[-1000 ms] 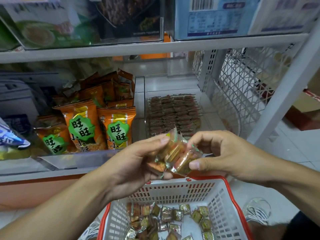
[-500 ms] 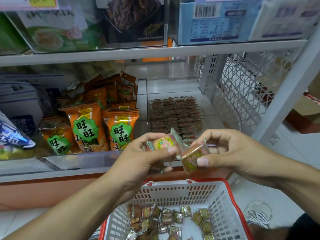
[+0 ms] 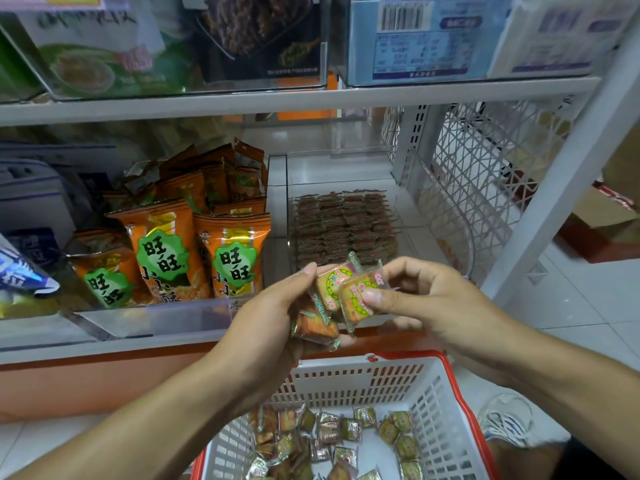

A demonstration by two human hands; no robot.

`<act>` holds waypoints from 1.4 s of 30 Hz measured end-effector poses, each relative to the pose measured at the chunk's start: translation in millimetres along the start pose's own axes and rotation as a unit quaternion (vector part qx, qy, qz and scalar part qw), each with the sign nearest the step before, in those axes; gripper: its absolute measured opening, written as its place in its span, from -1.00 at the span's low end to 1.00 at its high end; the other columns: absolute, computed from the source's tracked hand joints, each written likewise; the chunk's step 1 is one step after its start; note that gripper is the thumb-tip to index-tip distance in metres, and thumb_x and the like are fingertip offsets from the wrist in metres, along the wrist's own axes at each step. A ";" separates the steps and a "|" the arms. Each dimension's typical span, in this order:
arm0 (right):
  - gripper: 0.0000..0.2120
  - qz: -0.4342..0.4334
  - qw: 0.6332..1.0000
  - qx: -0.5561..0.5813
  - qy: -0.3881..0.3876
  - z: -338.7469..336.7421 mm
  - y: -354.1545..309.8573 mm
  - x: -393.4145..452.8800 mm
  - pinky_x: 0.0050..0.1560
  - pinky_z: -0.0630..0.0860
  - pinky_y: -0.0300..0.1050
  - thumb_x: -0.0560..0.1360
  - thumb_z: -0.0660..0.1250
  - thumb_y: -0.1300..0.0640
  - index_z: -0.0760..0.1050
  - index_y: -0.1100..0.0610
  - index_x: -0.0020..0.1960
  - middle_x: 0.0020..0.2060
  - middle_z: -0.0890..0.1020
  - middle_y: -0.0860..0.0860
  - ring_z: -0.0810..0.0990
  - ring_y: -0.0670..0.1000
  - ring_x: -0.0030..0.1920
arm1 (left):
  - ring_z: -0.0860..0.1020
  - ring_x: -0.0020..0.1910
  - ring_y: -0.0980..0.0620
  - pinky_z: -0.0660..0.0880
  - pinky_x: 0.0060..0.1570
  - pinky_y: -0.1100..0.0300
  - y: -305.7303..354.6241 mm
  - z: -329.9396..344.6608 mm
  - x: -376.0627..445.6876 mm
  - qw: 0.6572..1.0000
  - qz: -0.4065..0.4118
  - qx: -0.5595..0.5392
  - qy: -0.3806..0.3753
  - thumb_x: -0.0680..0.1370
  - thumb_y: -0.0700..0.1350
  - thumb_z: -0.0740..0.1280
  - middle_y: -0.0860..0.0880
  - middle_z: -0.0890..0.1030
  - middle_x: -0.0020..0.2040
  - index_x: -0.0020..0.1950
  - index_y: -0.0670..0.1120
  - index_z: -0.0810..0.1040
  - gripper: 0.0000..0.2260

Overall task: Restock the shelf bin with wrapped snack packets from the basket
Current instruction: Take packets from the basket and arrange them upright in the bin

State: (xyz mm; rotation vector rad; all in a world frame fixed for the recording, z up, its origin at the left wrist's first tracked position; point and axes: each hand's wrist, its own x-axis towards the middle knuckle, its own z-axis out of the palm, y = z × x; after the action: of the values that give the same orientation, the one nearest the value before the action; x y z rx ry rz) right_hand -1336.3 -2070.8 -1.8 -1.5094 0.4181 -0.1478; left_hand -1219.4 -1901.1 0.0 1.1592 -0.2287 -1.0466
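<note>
Pinching one wrapped packet in my right hand while my left hand clutches the rest above the basket, I'd lay it flat, aligned with the rows in the clear shelf bin.

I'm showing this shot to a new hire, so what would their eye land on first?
Probably the two hands at centre: the left hand grips a small stack of wrapped snack packets, while the right hand pinches the front one. Next, the bright orange snack bags on the shelf to the left, and the red-rimmed basket of packets below.
</note>
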 end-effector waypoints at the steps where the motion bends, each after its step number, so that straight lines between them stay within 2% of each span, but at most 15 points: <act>1: -0.67 0.000 1.000 0.005 0.001 -0.7 0.2 0.7 -0.04 0.54 0.03 0.28 0.58 -0.06 0.64 0.06 -0.05 0.01 0.72 0.15 0.66 0.04 0.00 | 0.72 0.05 -0.12 0.70 -0.05 -0.06 -0.7 -0.2 -0.8 1.000 0.004 0.001 -0.019 0.55 0.03 0.26 -0.17 0.72 0.14 0.13 -0.06 0.74 -0.67; 5: -0.59 0.001 0.999 0.037 -0.005 -3.3 -1.5 1.9 -0.11 0.68 -0.06 0.32 0.54 -0.05 0.56 0.16 0.04 -0.03 0.74 0.12 0.72 0.05 -0.01 | 0.69 0.16 -0.12 0.66 0.08 -0.11 -2.3 -4.0 -1.1 0.998 0.009 -0.001 -0.057 0.56 -0.09 0.29 -0.17 0.70 0.21 0.19 -0.03 0.71 -0.73; 9: -0.61 0.002 1.000 0.021 -0.021 -7.1 -2.4 2.2 -0.11 0.68 -0.07 0.37 0.52 0.03 0.53 0.20 0.09 0.01 0.73 0.13 0.73 0.07 0.02 | 0.71 -0.07 0.03 0.69 -0.10 0.03 -5.8 -8.3 3.4 0.999 0.031 0.036 -0.014 0.53 -0.06 0.36 -0.14 0.73 0.12 0.09 -0.03 0.73 -0.79; 13: -0.78 -0.070 0.991 -0.110 0.004 -14.2 -5.4 2.7 -0.07 0.68 -0.04 0.34 0.58 0.15 0.62 0.05 -0.07 -0.03 0.73 0.09 0.72 0.13 -0.04 | 0.62 -0.31 0.07 0.67 -0.18 0.10 0.0 -17.5 8.1 0.992 0.021 0.128 0.001 0.58 -0.06 0.40 -0.14 0.70 -0.10 0.01 -0.09 0.73 -0.86; 15: -0.78 -0.110 0.973 -0.204 -0.021 -21.1 -11.2 1.1 0.01 0.66 0.02 0.39 0.60 0.13 0.64 -0.01 -0.01 -0.03 0.73 0.03 0.71 0.08 -0.02 | 0.63 -0.31 -0.02 0.65 -0.21 0.10 6.5 -24.7 9.3 0.980 0.005 0.196 -0.021 0.60 -0.10 0.42 -0.19 0.68 -0.17 -0.04 -0.09 0.71 -0.90; 18: -0.72 -0.150 0.920 -0.353 -0.086 -25.5 -16.6 -1.9 0.09 0.59 0.05 0.40 0.52 -0.07 0.63 -0.16 0.10 0.03 0.69 -0.19 0.67 -0.09 0.06 | 0.60 -0.31 -0.08 0.57 -0.29 0.12 9.9 -34.6 11.0 0.948 -0.019 0.309 -0.073 0.58 -0.10 0.45 -0.23 0.66 -0.18 0.01 -0.20 0.67 -0.84; 20: -0.66 -0.141 0.900 -0.399 -0.109 -22.9 -13.2 -3.2 0.03 0.60 0.06 0.40 0.54 -0.10 0.60 -0.24 0.15 0.03 0.66 -0.24 0.67 -0.12 0.00 | 0.58 -0.32 -0.03 0.57 -0.30 0.15 9.2 -36.2 10.4 0.923 -0.054 0.360 -0.129 0.58 -0.10 0.45 -0.16 0.69 -0.15 0.08 -0.18 0.69 -0.83; 22: -0.56 -0.102 0.898 -0.408 -0.129 -18.1 -7.3 -3.9 -0.03 0.62 0.08 0.38 0.58 -0.09 0.54 -0.32 0.19 0.01 0.66 -0.18 0.66 -0.11 -0.10 | 0.59 -0.27 -0.07 0.58 -0.27 0.16 7.6 -35.1 8.6 0.899 -0.088 0.386 -0.186 0.59 -0.10 0.46 -0.16 0.72 -0.11 0.10 -0.13 0.70 -0.86; 25: -0.45 -0.050 0.902 -0.388 -0.182 -12.2 -0.9 -5.3 0.04 0.63 -0.02 0.35 0.61 -0.06 0.49 -0.30 0.27 0.11 0.63 -0.21 0.65 -0.11 0.02 | 0.59 -0.21 -0.13 0.58 -0.20 0.09 -0.1 -31.6 8.1 0.885 -0.101 0.407 -0.201 0.56 -0.13 0.49 -0.14 0.70 -0.14 0.10 -0.06 0.71 -0.87; 29: -0.32 0.038 0.931 -0.277 -0.235 -5.8 3.9 -4.9 0.28 0.57 0.04 0.42 0.57 0.21 0.39 -0.13 0.43 0.26 0.64 -0.11 0.61 -0.03 0.27 | 0.59 -0.38 -0.01 0.60 -0.34 0.13 -5.8 -27.0 8.8 0.913 -0.119 0.358 -0.155 0.49 -0.25 0.54 0.00 0.64 -0.29 0.18 -0.16 0.57 -0.69; 32: -0.37 0.101 0.946 -0.206 -0.228 -7.9 0.8 -3.5 0.33 0.50 0.12 0.48 0.48 0.31 0.38 -0.05 0.45 0.24 0.66 0.05 0.63 0.06 0.25 | 0.56 -0.40 0.01 0.57 -0.38 0.17 -0.1 -25.0 9.5 0.945 -0.129 0.280 -0.109 0.41 -0.23 0.59 -0.10 0.65 -0.24 0.20 -0.20 0.49 -0.56; 34: -0.46 0.121 0.955 -0.155 -0.224 -9.7 -2.3 -2.9 0.34 0.48 0.06 0.50 0.43 0.34 0.44 0.02 0.42 0.24 0.65 0.10 0.60 0.13 0.29 | 0.55 -0.35 -0.01 0.58 -0.32 0.17 7.2 -25.8 8.6 0.956 -0.148 0.228 -0.108 0.34 -0.20 0.64 -0.19 0.66 -0.15 0.24 -0.18 0.50 -0.46; 38: -0.58 0.165 0.969 0.042 -0.179 -14.4 -10.5 0.0 0.24 0.53 0.00 0.47 0.39 0.28 0.57 0.15 0.32 0.28 0.61 0.22 0.60 0.10 0.17 | 0.64 0.00 -0.13 0.64 -0.04 0.10 24.7 -36.1 4.9 0.968 -0.141 0.132 -0.159 0.34 -0.47 0.46 -0.30 0.65 0.13 0.35 -0.15 0.55 -0.40; 40: -0.61 0.157 0.967 0.088 -0.178 -16.0 -15.1 0.5 0.19 0.55 -0.09 0.47 0.40 0.21 0.60 0.13 0.30 0.25 0.63 0.20 0.62 0.06 0.14 | 0.68 -0.05 -0.08 0.66 -0.05 0.14 26.9 -38.2 3.4 0.974 -0.097 0.106 -0.175 0.35 -0.54 0.40 -0.27 0.67 0.07 0.34 -0.15 0.58 -0.40; 42: -0.63 0.143 0.964 0.125 -0.188 -15.2 -16.1 -0.2 0.14 0.61 -0.07 0.50 0.43 0.17 0.60 0.13 0.30 0.23 0.64 0.17 0.66 0.02 0.13 | 0.69 -0.15 -0.01 0.63 -0.19 0.21 22.8 -35.1 3.3 0.982 -0.071 0.080 -0.159 0.41 -0.46 0.43 -0.21 0.69 -0.02 0.33 -0.19 0.58 -0.50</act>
State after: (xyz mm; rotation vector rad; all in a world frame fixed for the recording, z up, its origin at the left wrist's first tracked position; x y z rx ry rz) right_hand -1339.4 -2086.1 13.9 -1.1787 0.2936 0.3020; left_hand -1182.6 -1881.0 2.5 1.1609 -0.4941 -1.3598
